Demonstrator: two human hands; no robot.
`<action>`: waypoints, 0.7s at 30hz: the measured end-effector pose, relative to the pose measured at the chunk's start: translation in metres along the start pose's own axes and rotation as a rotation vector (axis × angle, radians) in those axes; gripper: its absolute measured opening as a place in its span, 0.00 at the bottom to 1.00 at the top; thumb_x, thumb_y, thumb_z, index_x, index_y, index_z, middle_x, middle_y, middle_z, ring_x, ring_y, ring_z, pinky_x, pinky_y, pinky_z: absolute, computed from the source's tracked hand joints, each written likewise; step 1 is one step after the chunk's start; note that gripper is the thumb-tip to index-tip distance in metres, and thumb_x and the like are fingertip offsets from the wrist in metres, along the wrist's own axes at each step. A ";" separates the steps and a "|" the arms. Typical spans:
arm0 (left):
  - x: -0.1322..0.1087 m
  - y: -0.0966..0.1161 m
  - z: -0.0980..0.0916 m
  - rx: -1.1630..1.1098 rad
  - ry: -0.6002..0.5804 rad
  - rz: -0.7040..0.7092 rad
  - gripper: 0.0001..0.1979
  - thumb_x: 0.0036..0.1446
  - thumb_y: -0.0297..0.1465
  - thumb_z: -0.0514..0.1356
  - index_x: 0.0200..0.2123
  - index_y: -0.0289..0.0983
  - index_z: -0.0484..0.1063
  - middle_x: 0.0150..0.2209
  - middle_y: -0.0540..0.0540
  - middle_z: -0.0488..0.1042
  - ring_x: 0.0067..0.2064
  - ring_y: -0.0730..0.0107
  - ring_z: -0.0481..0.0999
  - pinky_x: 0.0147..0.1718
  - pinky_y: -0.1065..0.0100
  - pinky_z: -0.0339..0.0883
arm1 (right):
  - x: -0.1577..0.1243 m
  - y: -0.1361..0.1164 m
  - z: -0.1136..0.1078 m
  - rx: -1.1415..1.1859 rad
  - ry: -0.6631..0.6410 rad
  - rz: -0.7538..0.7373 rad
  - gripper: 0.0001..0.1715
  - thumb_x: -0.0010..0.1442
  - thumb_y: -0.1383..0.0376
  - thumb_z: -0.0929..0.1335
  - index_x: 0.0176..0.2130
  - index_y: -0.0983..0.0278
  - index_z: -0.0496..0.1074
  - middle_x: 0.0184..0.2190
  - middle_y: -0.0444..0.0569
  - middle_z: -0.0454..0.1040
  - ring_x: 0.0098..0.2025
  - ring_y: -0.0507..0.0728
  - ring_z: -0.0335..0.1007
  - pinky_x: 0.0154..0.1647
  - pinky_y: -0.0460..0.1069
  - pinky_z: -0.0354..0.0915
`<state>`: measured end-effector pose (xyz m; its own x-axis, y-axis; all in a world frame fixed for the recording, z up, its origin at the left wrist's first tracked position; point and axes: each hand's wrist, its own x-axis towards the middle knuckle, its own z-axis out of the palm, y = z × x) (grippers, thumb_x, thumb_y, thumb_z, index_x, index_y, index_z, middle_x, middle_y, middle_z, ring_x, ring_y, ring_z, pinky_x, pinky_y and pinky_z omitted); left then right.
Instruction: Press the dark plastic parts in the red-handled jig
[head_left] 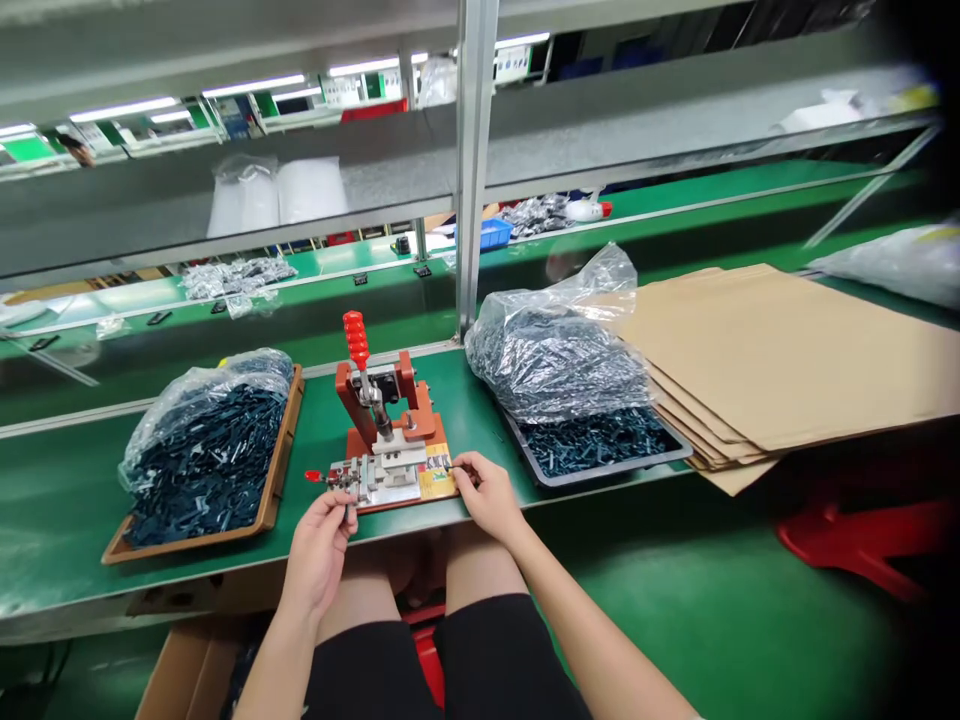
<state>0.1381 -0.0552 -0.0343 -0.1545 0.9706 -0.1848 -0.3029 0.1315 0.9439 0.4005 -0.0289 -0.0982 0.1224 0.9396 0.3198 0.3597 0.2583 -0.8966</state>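
Note:
A small orange hand press (386, 425) with a red-handled lever (356, 340) stands at the front edge of the green bench (67, 490). My left hand (319, 545) is closed in a pinch at the side toggle clamp (330, 478) on the press's left, which has a red tip. My right hand (487, 492) rests at the press's right side, fingers pinched on a small part at the metal fixture (386, 475); what it holds is too small to name.
A wooden tray (281, 450) with a bag of dark small parts (206, 440) lies left. A black tray (600, 445) of the same parts, with a plastic bag (555, 355) on it, sits right. Cardboard sheets (772, 360) are stacked farther right. A metal post (472, 170) rises behind the press. A carton (176, 670) stands below.

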 end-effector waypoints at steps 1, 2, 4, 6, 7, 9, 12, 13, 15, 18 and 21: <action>-0.001 -0.001 -0.002 0.026 -0.020 -0.014 0.20 0.43 0.40 0.75 0.36 0.35 0.78 0.37 0.45 0.75 0.33 0.74 0.71 0.33 0.71 0.70 | 0.000 -0.001 0.000 -0.003 0.003 -0.009 0.09 0.65 0.61 0.65 0.39 0.62 0.74 0.31 0.48 0.78 0.28 0.55 0.73 0.32 0.49 0.69; -0.002 -0.003 -0.004 0.067 -0.052 -0.029 0.23 0.43 0.41 0.75 0.40 0.35 0.79 0.38 0.44 0.76 0.35 0.71 0.72 0.36 0.70 0.71 | 0.000 -0.001 0.000 -0.007 0.007 -0.016 0.09 0.65 0.61 0.65 0.38 0.62 0.74 0.31 0.48 0.78 0.28 0.55 0.73 0.32 0.49 0.69; -0.005 -0.008 -0.008 0.196 -0.114 -0.031 0.27 0.42 0.42 0.75 0.45 0.36 0.79 0.39 0.42 0.77 0.40 0.65 0.76 0.42 0.67 0.73 | 0.000 -0.001 0.000 -0.012 0.012 -0.023 0.09 0.65 0.62 0.65 0.38 0.62 0.74 0.31 0.48 0.78 0.28 0.55 0.73 0.32 0.49 0.69; -0.008 -0.015 -0.011 0.371 -0.175 -0.005 0.27 0.43 0.45 0.74 0.44 0.37 0.79 0.39 0.41 0.78 0.41 0.62 0.77 0.43 0.64 0.73 | 0.001 0.001 0.000 0.003 0.015 -0.012 0.09 0.65 0.62 0.65 0.38 0.62 0.74 0.30 0.48 0.78 0.27 0.55 0.74 0.31 0.49 0.70; -0.009 -0.020 -0.012 0.453 -0.202 0.014 0.26 0.46 0.47 0.73 0.44 0.37 0.79 0.37 0.41 0.78 0.40 0.61 0.77 0.43 0.63 0.73 | 0.000 0.002 0.001 0.023 0.014 -0.001 0.09 0.66 0.61 0.65 0.39 0.62 0.74 0.30 0.48 0.79 0.27 0.56 0.74 0.31 0.50 0.71; -0.011 -0.027 -0.014 0.580 -0.240 0.061 0.24 0.54 0.51 0.65 0.43 0.38 0.78 0.34 0.42 0.78 0.36 0.61 0.77 0.41 0.61 0.73 | 0.000 0.005 0.001 0.087 0.004 0.023 0.10 0.67 0.61 0.64 0.43 0.61 0.74 0.31 0.49 0.79 0.29 0.57 0.76 0.32 0.50 0.73; -0.010 -0.031 -0.013 0.672 -0.225 0.158 0.21 0.62 0.50 0.57 0.44 0.39 0.76 0.36 0.41 0.80 0.36 0.60 0.78 0.41 0.61 0.73 | 0.000 0.008 0.002 0.166 -0.010 0.056 0.13 0.68 0.59 0.64 0.47 0.61 0.74 0.33 0.50 0.80 0.32 0.58 0.79 0.34 0.51 0.75; -0.008 -0.029 -0.012 0.692 -0.207 0.190 0.20 0.63 0.49 0.56 0.44 0.40 0.75 0.38 0.41 0.80 0.36 0.60 0.79 0.40 0.61 0.73 | 0.000 0.009 0.002 0.171 -0.010 0.062 0.13 0.68 0.59 0.64 0.47 0.61 0.74 0.33 0.50 0.80 0.33 0.58 0.79 0.35 0.51 0.75; 0.000 -0.021 -0.008 0.757 -0.174 0.265 0.19 0.65 0.47 0.54 0.45 0.40 0.74 0.39 0.41 0.81 0.38 0.59 0.80 0.41 0.60 0.74 | 0.000 0.009 0.001 0.150 -0.001 0.060 0.13 0.68 0.58 0.64 0.45 0.62 0.74 0.33 0.50 0.80 0.33 0.58 0.79 0.36 0.51 0.75; 0.017 -0.005 0.002 0.956 -0.154 0.470 0.16 0.64 0.43 0.55 0.41 0.40 0.77 0.42 0.41 0.80 0.46 0.54 0.79 0.49 0.56 0.72 | 0.000 0.008 0.001 0.104 0.019 0.034 0.13 0.67 0.59 0.65 0.43 0.62 0.75 0.35 0.51 0.80 0.34 0.58 0.78 0.37 0.50 0.74; 0.037 0.005 0.012 1.108 -0.163 0.616 0.14 0.63 0.39 0.54 0.38 0.40 0.78 0.43 0.41 0.79 0.48 0.54 0.77 0.51 0.55 0.70 | 0.001 0.007 0.001 0.073 0.013 0.021 0.13 0.66 0.59 0.65 0.42 0.62 0.76 0.34 0.50 0.80 0.33 0.56 0.77 0.35 0.49 0.72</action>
<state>0.1424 -0.0165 -0.0327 0.1512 0.9339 0.3240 0.7323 -0.3260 0.5979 0.4023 -0.0265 -0.1041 0.1412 0.9421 0.3043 0.2882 0.2549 -0.9230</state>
